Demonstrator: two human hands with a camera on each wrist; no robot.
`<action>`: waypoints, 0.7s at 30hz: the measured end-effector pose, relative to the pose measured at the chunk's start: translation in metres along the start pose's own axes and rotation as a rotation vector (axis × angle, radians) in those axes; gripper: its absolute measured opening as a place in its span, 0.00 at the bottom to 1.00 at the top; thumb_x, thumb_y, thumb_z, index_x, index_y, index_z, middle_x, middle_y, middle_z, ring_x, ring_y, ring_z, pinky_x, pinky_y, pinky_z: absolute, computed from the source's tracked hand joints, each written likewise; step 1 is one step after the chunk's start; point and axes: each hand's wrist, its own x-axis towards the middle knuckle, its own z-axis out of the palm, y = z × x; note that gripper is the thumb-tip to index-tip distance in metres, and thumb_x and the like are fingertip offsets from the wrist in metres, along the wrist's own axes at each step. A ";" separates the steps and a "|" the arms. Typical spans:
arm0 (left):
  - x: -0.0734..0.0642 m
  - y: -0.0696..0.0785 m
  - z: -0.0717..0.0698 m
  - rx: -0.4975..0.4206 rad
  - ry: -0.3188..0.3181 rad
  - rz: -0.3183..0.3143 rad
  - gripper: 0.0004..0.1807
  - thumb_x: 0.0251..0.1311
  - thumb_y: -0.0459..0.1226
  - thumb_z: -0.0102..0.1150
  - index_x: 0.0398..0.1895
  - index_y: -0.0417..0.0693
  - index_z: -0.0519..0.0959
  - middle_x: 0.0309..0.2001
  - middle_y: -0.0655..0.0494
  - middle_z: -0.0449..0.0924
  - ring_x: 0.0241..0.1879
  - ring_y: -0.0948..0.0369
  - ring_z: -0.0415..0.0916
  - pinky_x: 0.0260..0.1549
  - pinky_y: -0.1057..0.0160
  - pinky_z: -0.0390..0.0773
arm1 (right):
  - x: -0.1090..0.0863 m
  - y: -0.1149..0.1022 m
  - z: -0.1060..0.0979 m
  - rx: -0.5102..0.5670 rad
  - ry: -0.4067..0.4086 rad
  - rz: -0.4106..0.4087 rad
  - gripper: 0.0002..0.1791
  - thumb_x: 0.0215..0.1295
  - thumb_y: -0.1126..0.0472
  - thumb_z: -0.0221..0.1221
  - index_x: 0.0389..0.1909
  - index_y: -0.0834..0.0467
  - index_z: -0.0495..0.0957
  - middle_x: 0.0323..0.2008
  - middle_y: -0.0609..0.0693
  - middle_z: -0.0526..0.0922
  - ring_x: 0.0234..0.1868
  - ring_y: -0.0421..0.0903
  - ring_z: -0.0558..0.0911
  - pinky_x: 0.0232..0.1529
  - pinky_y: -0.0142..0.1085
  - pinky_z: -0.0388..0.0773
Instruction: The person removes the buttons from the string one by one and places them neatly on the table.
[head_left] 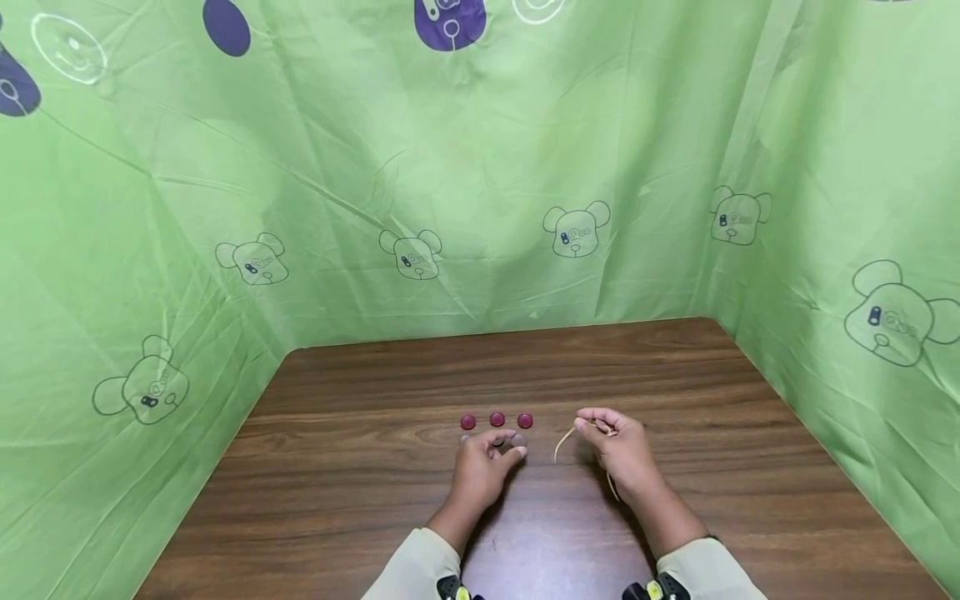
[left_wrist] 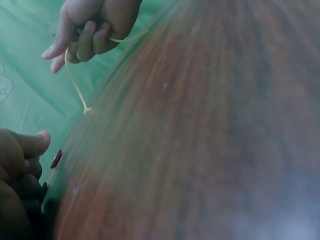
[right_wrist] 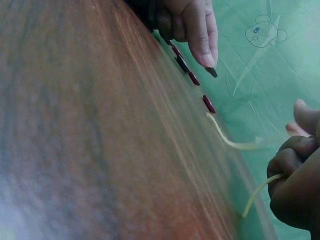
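Note:
My left hand (head_left: 477,468) pinches a dark grey round button (right_wrist: 212,72) between thumb and fingertips, just above the wooden table. Behind it, three maroon buttons (head_left: 497,419) lie in a row. More grey buttons (head_left: 498,442) are partly hidden by the left fingers. To the right, my right hand (head_left: 624,451) grips a thin yellow cord (left_wrist: 75,82), bunched in its curled fingers. One short end, with a small knot, hangs from the thumb and forefinger toward the left; another length (right_wrist: 256,194) droops below the palm.
Brown wood-grain table (head_left: 337,500) spreads around both hands. Green fabric (head_left: 480,167) printed with bear outlines encloses its back and sides. Both forearms, in pale sleeves (head_left: 420,567), come in from the near edge.

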 end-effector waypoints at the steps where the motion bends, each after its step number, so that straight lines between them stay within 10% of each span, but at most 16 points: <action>1: 0.000 0.001 0.001 0.022 0.004 0.004 0.15 0.61 0.38 0.79 0.50 0.44 0.92 0.14 0.65 0.66 0.15 0.73 0.63 0.50 0.50 0.85 | 0.000 0.000 0.000 -0.017 -0.007 0.002 0.18 0.74 0.68 0.67 0.60 0.73 0.81 0.31 0.39 0.80 0.27 0.32 0.70 0.26 0.25 0.68; 4: 0.003 0.002 0.003 0.079 0.017 0.010 0.14 0.61 0.40 0.80 0.49 0.47 0.92 0.14 0.66 0.68 0.16 0.72 0.65 0.56 0.49 0.85 | -0.002 0.000 0.000 -0.078 -0.030 0.004 0.22 0.78 0.68 0.63 0.67 0.74 0.77 0.43 0.47 0.83 0.35 0.30 0.75 0.34 0.24 0.73; 8: 0.006 0.002 0.005 0.117 0.028 -0.013 0.14 0.59 0.40 0.82 0.48 0.50 0.93 0.15 0.65 0.70 0.17 0.72 0.66 0.18 0.66 0.70 | -0.005 -0.001 0.000 -0.131 -0.052 0.005 0.25 0.82 0.68 0.57 0.74 0.73 0.71 0.59 0.60 0.81 0.44 0.32 0.76 0.37 0.21 0.74; 14: 0.007 0.004 0.007 0.247 0.053 -0.040 0.16 0.57 0.44 0.83 0.48 0.56 0.94 0.17 0.65 0.75 0.30 0.64 0.72 0.26 0.64 0.72 | -0.005 -0.001 0.002 -0.182 -0.078 -0.044 0.27 0.82 0.69 0.56 0.77 0.70 0.67 0.64 0.70 0.78 0.60 0.48 0.78 0.46 0.19 0.73; 21: 0.006 -0.002 0.016 0.389 0.153 -0.021 0.15 0.54 0.51 0.83 0.46 0.69 0.94 0.30 0.55 0.86 0.41 0.50 0.79 0.28 0.53 0.74 | -0.003 0.000 0.002 -0.101 -0.054 -0.020 0.19 0.77 0.69 0.64 0.62 0.69 0.72 0.37 0.43 0.80 0.26 0.33 0.71 0.25 0.27 0.68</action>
